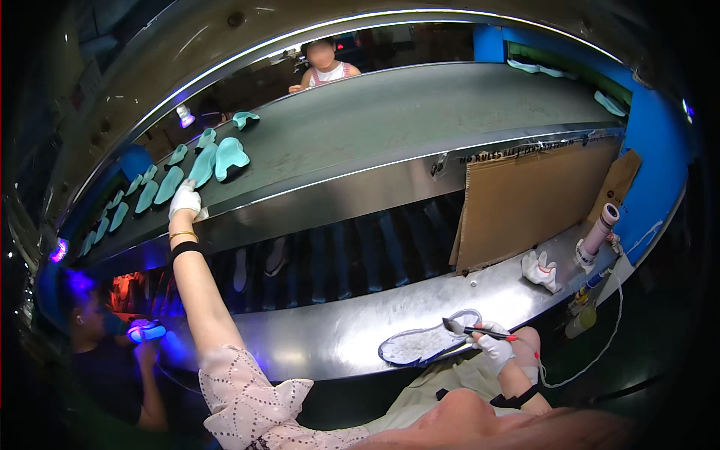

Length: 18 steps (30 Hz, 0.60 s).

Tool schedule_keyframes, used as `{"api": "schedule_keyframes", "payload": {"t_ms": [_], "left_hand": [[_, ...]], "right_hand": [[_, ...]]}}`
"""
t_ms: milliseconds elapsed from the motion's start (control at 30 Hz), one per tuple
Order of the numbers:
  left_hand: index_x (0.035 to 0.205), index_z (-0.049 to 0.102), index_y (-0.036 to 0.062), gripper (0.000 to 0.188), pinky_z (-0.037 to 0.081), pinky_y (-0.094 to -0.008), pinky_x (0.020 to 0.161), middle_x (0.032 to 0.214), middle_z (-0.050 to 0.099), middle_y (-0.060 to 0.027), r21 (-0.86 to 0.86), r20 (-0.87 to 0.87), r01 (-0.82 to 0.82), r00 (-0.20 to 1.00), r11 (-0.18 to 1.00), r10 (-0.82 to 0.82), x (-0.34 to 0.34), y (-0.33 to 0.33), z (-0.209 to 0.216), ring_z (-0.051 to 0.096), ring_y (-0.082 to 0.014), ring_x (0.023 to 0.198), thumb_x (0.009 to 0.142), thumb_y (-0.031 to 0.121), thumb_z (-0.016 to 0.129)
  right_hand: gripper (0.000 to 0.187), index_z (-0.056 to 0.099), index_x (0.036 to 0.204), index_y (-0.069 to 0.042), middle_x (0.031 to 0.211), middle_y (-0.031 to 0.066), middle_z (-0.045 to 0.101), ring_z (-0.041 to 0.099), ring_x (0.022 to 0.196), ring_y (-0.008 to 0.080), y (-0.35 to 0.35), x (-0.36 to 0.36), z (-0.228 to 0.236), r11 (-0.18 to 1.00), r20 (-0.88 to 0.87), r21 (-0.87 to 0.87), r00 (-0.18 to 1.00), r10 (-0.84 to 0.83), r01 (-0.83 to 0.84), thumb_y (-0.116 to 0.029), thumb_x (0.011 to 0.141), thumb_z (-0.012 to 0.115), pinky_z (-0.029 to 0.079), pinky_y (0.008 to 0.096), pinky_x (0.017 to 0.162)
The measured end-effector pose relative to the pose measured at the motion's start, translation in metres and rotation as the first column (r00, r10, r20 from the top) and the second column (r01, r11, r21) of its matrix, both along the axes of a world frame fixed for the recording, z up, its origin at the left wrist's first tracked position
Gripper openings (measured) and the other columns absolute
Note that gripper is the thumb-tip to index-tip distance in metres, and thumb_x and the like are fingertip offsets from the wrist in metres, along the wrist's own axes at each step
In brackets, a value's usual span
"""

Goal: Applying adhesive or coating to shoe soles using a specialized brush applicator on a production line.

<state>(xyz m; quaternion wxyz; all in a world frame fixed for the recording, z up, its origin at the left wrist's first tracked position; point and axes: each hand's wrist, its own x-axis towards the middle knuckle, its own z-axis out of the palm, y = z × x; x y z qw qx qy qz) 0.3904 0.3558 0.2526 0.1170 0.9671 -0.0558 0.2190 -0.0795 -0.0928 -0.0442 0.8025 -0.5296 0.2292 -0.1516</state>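
My left hand (186, 201), in a white glove, reaches far over the upper belt at the left. Its fingers are closed at the near end of a teal shoe-shaped piece (203, 166). Beside that lies another curved teal piece (230, 157). Low on the right, my right hand (495, 348), in a white glove with bare fingertips, grips a brush (480, 331) with a dark and red handle. The brush's bristles are over the toe or heel end of a shoe sole (420, 345), white inside with a dark blue rim, lying on the metal ledge.
More teal pieces (169, 184) line the belt (360, 112) leftward. A cardboard sheet (536, 202) leans below the belt's right side. On the metal ledge (337, 330) lie a white glove (540, 271) and a pinkish cylinder (602, 225). One person works left, another stands beyond the belt.
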Motion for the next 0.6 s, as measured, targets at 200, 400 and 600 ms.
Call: {"api": "schedule_keyframes", "payload": {"t_ms": [200,400,600], "left_hand": [[0.118,0.058,0.0122,0.039,0.055,-0.0358,0.067,0.109,0.062,-0.0131,-0.126,0.145,-0.250,0.953,0.960,0.267,-0.018,-0.013,0.008,0.064,-0.0290,0.091,0.082,0.002,0.048],[0.105,0.065,0.0100,0.028,0.053,-0.0344,0.076,0.110,0.061,-0.0116,-0.014,0.186,-0.371,0.912,0.929,0.367,-0.027,-0.015,0.011,0.064,-0.0276,0.091,0.079,0.004,0.055],[0.095,0.069,0.0111,0.022,0.051,-0.0340,0.079,0.099,0.065,-0.0131,-0.012,0.314,-0.359,0.885,0.933,0.344,-0.021,-0.012,0.005,0.064,-0.0285,0.089,0.077,0.007,0.058]], "right_hand": [[0.022,0.057,0.101,0.000,0.094,0.0114,0.063,0.065,0.077,0.0169,0.013,0.000,0.010,0.997,0.009,-0.003,0.997,0.074,-0.074,-0.001,0.080,0.063,0.051,0.0228,0.066],[0.022,0.057,0.101,-0.001,0.093,0.0102,0.064,0.064,0.077,0.0158,0.014,0.001,0.007,0.998,-0.015,0.023,0.998,0.063,-0.063,-0.002,0.080,0.064,0.051,0.0228,0.067],[0.022,0.058,0.100,-0.001,0.091,0.0085,0.064,0.063,0.078,0.0135,0.016,0.001,0.010,0.993,-0.035,-0.051,0.994,0.107,-0.109,-0.003,0.079,0.065,0.050,0.0225,0.066]]}}
